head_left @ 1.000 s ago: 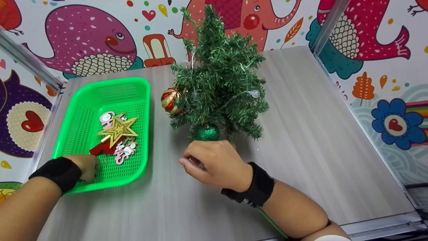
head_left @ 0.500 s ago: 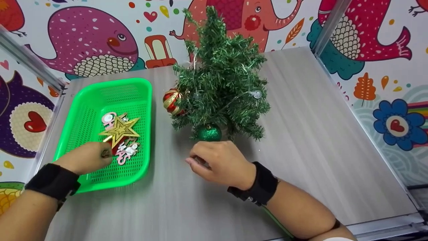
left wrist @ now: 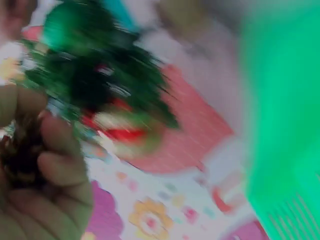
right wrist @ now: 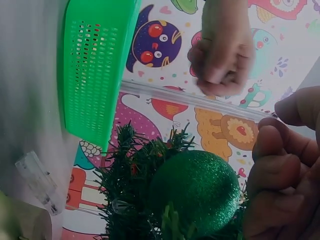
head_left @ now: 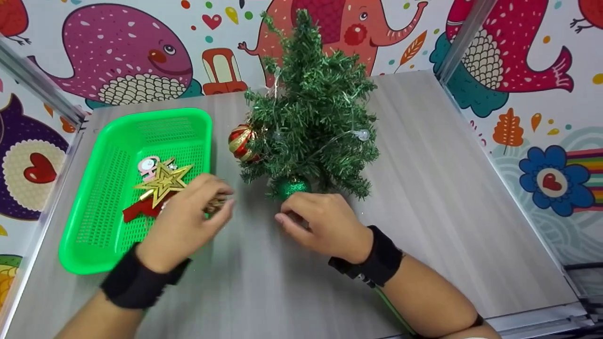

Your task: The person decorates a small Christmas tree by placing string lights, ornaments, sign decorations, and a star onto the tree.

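Observation:
In the head view my left hand point(head_left: 191, 214) is over the basket's right edge, its fingers curled round a brown, scaly pine cone point(head_left: 215, 203). The left wrist view shows the pine cone point(left wrist: 24, 150) deep between fingers and palm, blurred. My right hand point(head_left: 325, 226) hovers just in front of the small Christmas tree point(head_left: 320, 113), fingers loosely curled, thumb near the index fingertip; no held thing shows. A glittery green ball point(head_left: 293, 187) hangs low on the tree right behind those fingers. A red and gold striped ball point(head_left: 242, 142) hangs on the tree's left side.
A green plastic basket point(head_left: 77, 226) stands left of the tree. In it lie a gold star point(head_left: 165, 181), a red piece point(head_left: 139, 210) and a pink lettered ornament point(head_left: 150, 167). Clear string lights point(head_left: 361, 135) wrap the tree. Patterned walls enclose the table point(head_left: 424, 188).
My left hand has risen out of the basket's near left corner and swung right toward the tree, with the pine cone now showing in it. My right hand has shifted slightly right.

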Demonstrator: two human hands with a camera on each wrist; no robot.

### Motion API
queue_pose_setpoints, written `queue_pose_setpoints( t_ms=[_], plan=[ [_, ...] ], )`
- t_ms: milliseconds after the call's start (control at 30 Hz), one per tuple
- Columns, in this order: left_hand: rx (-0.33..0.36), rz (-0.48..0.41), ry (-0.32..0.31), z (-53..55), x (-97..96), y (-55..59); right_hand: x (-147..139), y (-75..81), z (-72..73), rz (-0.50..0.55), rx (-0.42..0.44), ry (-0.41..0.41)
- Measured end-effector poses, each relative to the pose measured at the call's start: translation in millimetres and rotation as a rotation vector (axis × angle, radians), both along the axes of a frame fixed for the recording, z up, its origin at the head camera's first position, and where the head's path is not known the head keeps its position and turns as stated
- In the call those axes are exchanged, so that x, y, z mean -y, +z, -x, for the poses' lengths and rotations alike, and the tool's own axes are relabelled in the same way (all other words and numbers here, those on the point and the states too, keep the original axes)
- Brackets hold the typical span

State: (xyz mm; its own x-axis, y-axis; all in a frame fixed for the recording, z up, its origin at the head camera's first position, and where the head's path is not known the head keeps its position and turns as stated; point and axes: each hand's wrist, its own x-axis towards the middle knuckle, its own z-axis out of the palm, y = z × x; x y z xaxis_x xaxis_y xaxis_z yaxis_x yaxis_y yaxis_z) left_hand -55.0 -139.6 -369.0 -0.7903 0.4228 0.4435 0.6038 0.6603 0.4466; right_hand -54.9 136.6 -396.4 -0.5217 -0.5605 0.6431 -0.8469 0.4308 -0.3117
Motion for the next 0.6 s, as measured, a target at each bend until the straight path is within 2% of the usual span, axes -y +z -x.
queue_pose_setpoints(
  t_ms=[133, 267, 433, 600],
  plan=[
    [-0.132, -0.232, -0.129, -5.6, -36.8, 2.0, -5.2, 3.5, 0.8, 0.023, -0.001, -0.001],
    [-0.15, -0.393, -0.23, -6.3, -67.1, 3.7, -13.1, 9.6, 1.8, 0.087, 0.018, 0.025],
    [-0.132, -0.501, -0.284, -5.2, -90.7, 4.2, -23.0, 17.9, 4.0, 0.184, 0.024, 0.052],
    [-0.136, -0.542, -0.314, -7.0, -104.9, 3.6, -30.4, 24.3, 4.4, 0.307, 0.098, 0.076]
  ],
)
